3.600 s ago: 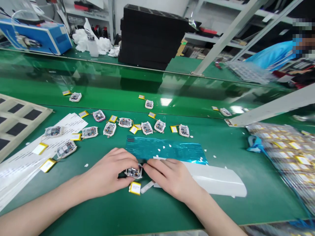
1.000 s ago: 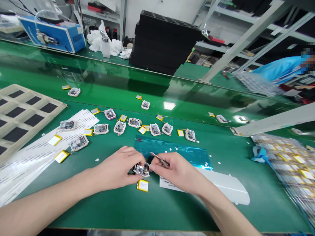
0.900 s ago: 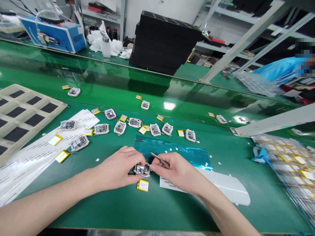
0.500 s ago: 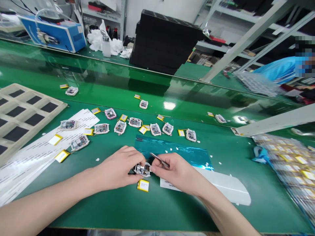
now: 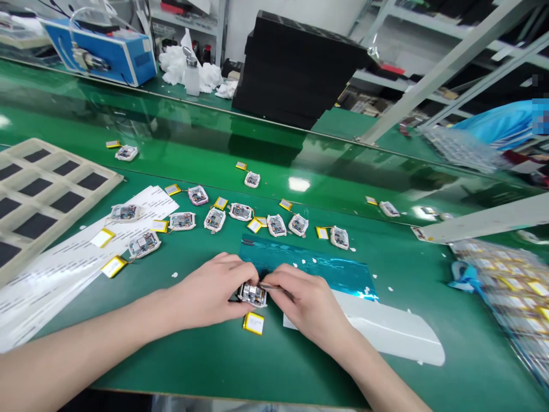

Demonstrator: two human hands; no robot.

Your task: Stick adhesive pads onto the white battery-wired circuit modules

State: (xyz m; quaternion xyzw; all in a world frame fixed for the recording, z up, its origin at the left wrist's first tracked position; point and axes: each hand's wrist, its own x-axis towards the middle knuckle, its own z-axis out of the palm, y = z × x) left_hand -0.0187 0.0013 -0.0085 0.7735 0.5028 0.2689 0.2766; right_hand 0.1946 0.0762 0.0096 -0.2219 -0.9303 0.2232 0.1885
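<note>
Near the middle of the green table, my left hand grips a small white-framed circuit module between thumb and fingers. My right hand is closed on thin metal tweezers, whose tip is at the module's upper right edge. A yellow-edged battery lies just below the module. Behind my hands is a shiny blue film strip, and a white sheet lies partly under my right hand. Small white bits dot the film.
Several modules with batteries, one pink-framed, lie in a row behind my hands. A compartment tray and printed label sheets are at left. Bagged batteries lie at right. More modules sit on the bright green strip. A person's blue sleeve shows.
The tweezers have tilted flatter, and their tip has come down to the module's edge. My right hand has turned with them. The whole view has shifted slightly.
</note>
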